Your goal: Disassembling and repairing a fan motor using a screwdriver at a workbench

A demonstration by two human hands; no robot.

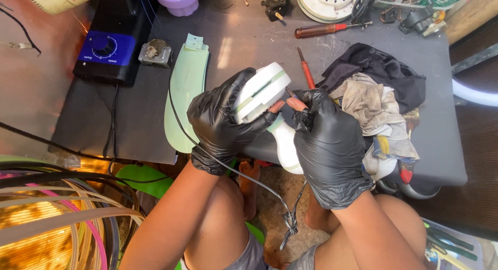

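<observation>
While gloved hands [228,119] wrap it, the white housing [259,91] shows partly.

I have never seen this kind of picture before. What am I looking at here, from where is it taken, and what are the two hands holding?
There is one picture, taken by a camera worn on a person's head, looking down at their own hands and knees. Both hands wear black gloves. The left hand grips a white and pale green plastic housing, perhaps part of a fan. A black cable hangs down from around it. The right hand pinches a small tool at the housing's edge; the tool is too small to identify.

They work over a dark grey table. On it lie a pale green fan blade, two red-handled screwdrivers, a heap of rags, and a black box with a blue control panel.
</observation>
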